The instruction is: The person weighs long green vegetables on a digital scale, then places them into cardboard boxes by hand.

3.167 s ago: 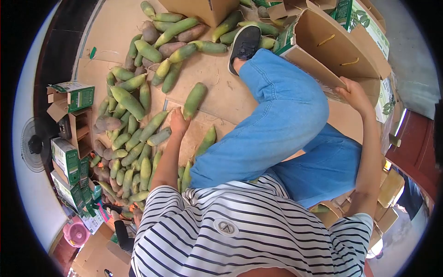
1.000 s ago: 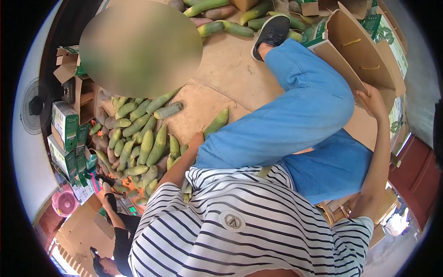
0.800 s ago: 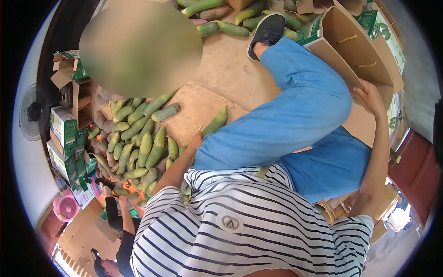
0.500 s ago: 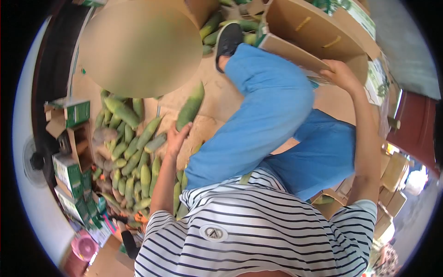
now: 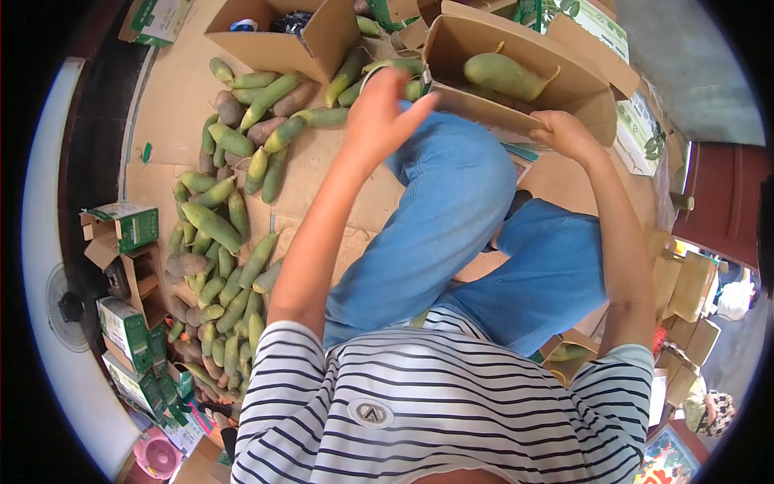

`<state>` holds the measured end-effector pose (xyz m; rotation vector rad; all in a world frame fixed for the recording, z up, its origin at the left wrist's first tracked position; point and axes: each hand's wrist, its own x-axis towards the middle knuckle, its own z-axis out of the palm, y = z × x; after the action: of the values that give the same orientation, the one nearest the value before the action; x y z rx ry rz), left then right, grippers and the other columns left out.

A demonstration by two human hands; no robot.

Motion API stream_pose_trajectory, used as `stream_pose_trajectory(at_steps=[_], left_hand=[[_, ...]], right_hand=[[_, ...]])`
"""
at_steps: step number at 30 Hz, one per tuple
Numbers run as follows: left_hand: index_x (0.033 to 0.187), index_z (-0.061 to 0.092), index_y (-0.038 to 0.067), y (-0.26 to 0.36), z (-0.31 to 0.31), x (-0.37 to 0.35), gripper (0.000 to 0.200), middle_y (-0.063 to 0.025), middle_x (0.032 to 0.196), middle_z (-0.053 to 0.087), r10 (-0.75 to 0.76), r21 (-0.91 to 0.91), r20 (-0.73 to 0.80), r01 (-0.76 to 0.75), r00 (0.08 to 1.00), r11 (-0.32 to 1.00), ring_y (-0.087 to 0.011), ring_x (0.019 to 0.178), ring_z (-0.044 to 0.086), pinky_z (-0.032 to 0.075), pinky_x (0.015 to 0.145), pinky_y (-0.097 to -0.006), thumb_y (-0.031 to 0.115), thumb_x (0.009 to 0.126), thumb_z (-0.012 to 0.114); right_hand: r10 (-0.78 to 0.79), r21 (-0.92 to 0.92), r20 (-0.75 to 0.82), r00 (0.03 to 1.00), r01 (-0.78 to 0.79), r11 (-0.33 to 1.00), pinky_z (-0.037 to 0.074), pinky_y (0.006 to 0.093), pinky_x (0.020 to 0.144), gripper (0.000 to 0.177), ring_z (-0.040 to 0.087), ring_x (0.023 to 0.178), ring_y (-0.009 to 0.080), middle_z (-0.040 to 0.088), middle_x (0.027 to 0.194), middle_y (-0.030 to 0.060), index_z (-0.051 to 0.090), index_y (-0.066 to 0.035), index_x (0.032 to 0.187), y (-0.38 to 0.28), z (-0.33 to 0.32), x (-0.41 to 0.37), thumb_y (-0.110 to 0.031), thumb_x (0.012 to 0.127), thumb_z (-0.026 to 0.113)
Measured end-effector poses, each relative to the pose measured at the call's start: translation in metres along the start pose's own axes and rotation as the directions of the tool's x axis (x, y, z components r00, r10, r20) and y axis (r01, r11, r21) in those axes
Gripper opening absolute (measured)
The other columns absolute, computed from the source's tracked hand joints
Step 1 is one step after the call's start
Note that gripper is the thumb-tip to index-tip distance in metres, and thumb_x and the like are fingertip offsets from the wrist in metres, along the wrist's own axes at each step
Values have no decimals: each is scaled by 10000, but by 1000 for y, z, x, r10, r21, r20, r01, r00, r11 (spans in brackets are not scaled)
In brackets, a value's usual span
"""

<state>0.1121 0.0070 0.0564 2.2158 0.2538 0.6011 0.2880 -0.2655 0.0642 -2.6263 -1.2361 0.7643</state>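
Observation:
A long green radish [image 5: 508,77] lies inside the open cardboard box [image 5: 476,105] at the upper right. My right hand [image 5: 567,134] grips the near wall of that box, thumb and fingers on either side of the edge. Just left of the box, my left hand [image 5: 379,119] is raised over my foot, partly blurred, with the thumb spread away and nothing held. Many more green radishes [image 5: 214,226] are heaped on the floor to the left of my bent leg.
Another cardboard box [image 5: 326,40] with dark and blue items stands at the top. Reddish-brown roots [image 5: 185,264] are mixed into the heap. Green-and-white cartons [image 5: 125,331] and a fan [image 5: 68,306] line the left side; a pink basin [image 5: 157,453] sits at lower left.
My left hand has moved up and right towards the box and released the radish, which now lies inside. The right hand keeps its hold on the box wall.

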Motion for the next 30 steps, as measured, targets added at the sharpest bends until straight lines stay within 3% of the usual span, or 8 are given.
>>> stream_pose_trajectory(at_steps=[2, 3, 6, 10, 12, 18, 26, 30], left_hand=[[945, 547, -9, -52, -5, -45, 405, -164, 827, 575, -217, 62, 114, 211, 970, 976, -330, 791, 575, 461, 689, -386, 333, 771, 678], [926, 548, -10, -72, -11, -73, 371, -178, 807, 574, -397, 280, 235, 329, 887, 902, -336, 787, 577, 461, 682, -391, 314, 789, 666], [963, 557, -20, -178, -8, -222, 421, -236, 932, 595, -534, 428, 357, 374, 766, 823, -375, 890, 581, 469, 751, -432, 339, 777, 675], [1064, 526, -61, -216, -25, -376, 643, -299, 1077, 567, -749, 557, 607, 532, 263, 638, -384, 1051, 550, 451, 863, -417, 461, 722, 684], [1070, 521, -52, -217, -26, -423, 621, -297, 1088, 557, -762, 555, 635, 609, 130, 566, -390, 1048, 547, 453, 859, -422, 447, 732, 668], [1087, 507, -28, -221, -12, -487, 554, -290, 1119, 524, -874, 566, 468, 716, 129, 409, -407, 1039, 539, 459, 847, -434, 405, 760, 621], [1112, 495, 15, -232, 0, -498, 501, -268, 1115, 506, -913, 607, 333, 687, 235, 398, -412, 1015, 538, 468, 825, -438, 354, 764, 618], [1120, 504, 20, -186, -35, -420, 554, -244, 1048, 519, -874, 550, 277, 681, 398, 484, -405, 953, 547, 469, 795, -440, 317, 700, 710]], right_hand=[[-28, -1, -18, 999, 28, 1000, 457, 433, 749, 223, 582, 877, 368, 623, 889, 193, 616, -43, 961, -1, -1, -2, -191, 795, 608], [-19, 10, -22, 1000, 20, 1000, 456, 433, 746, 220, 582, 872, 368, 623, 885, 193, 616, -41, 954, 0, 0, -2, -191, 794, 609], [-2, 33, -18, 1000, 3, 999, 455, 433, 739, 213, 584, 863, 367, 622, 875, 194, 617, -34, 937, -1, -2, 0, -191, 793, 610], [-16, 41, -14, 1000, 17, 999, 454, 429, 740, 216, 586, 866, 362, 621, 875, 196, 616, -27, 941, 1, 0, 1, -185, 794, 608], [-26, 27, -19, 999, 27, 999, 455, 425, 745, 225, 586, 870, 362, 621, 883, 196, 613, -25, 956, 3, 1, 3, -182, 794, 608], [3, 59, 13, 1000, -3, 998, 452, 413, 768, 246, 581, 885, 361, 619, 906, 194, 601, -23, 988, -1, -1, 5, -175, 794, 602], [33, 71, 14, 999, -34, 997, 448, 411, 771, 248, 575, 885, 358, 617, 901, 193, 594, -11, 983, -4, 0, 5, -171, 793, 600], [-12, 57, 12, 1000, 11, 998, 449, 417, 759, 236, 578, 871, 364, 616, 892, 197, 597, -11, 962, -3, -3, 7, -171, 788, 604]])
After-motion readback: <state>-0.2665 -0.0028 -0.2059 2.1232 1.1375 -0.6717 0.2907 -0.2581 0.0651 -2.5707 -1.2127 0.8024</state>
